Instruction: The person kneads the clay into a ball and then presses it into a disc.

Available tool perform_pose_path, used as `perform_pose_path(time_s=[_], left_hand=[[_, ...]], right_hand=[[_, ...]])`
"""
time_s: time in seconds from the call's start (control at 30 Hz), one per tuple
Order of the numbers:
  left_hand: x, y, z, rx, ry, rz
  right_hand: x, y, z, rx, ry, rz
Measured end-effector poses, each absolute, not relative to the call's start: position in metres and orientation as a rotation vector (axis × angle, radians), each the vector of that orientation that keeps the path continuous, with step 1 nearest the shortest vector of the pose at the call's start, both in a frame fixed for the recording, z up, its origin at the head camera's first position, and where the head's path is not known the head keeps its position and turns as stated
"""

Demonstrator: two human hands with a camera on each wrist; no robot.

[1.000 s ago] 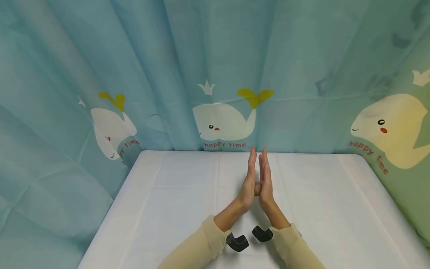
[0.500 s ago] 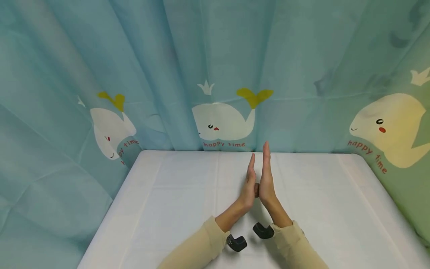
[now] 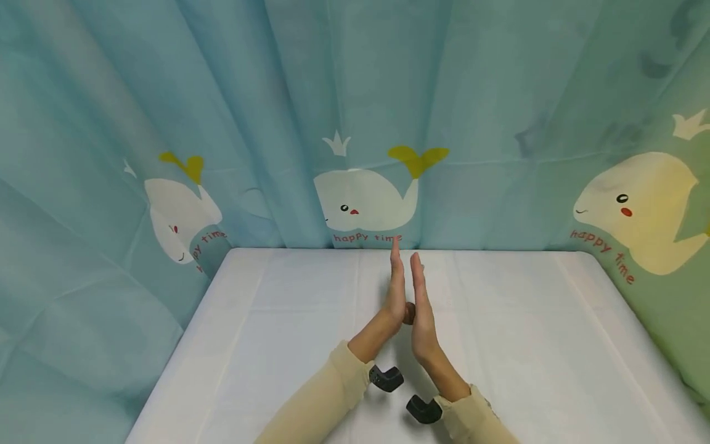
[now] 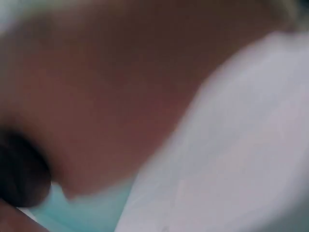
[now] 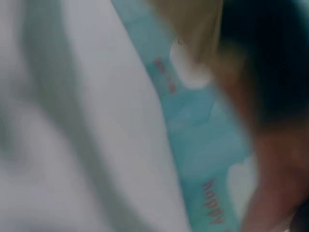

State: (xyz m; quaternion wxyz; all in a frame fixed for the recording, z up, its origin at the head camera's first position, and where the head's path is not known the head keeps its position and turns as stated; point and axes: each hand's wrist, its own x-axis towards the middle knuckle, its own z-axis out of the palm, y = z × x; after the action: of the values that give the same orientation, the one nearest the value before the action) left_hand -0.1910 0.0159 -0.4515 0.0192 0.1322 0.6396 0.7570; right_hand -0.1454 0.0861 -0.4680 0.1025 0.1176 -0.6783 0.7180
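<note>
Over a white desk (image 3: 499, 339), left hand (image 3: 396, 295) and right hand (image 3: 423, 314), fingers straight, sandwich a brown lump (image 3: 409, 313) between the palms; light, even pressure should suit it.

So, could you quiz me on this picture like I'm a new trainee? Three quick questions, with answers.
1. True or false: the left hand and the right hand are both clenched into fists.

2. Pick one. In the head view, the small lump is:
A. lying alone at the table's far edge
B. between the two hands
C. resting on a sleeve

3. Fill in the gap: under the middle whale, the curtain reads "happy ____".

Key:
1. False; both are extended.
2. B
3. time
</note>
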Motion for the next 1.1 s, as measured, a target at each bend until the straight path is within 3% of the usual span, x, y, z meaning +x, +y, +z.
perform_pose_path(time_s=[0.13,0.53,0.8,0.97,1.1], left_hand=[[-0.194,0.016,-0.459,0.452,2.048,2.293],[-0.164,0.019,-0.458,0.41,1.67,2.435],[-0.173,0.014,-0.434,0.602,1.911,2.31],[-0.191,0.013,-0.45,0.562,2.077,2.255],[-0.187,0.015,-0.462,0.581,2.069,2.193]], right_hand=[[-0.142,0.083,-0.454,0.346,-2.014,2.073],[-0.187,0.112,-0.459,0.327,-2.091,1.957],[-0.16,0.095,-0.474,0.377,-1.899,2.102],[-0.141,0.082,-0.458,0.428,-1.926,2.044],[-0.153,0.091,-0.452,0.422,-1.929,1.993]])
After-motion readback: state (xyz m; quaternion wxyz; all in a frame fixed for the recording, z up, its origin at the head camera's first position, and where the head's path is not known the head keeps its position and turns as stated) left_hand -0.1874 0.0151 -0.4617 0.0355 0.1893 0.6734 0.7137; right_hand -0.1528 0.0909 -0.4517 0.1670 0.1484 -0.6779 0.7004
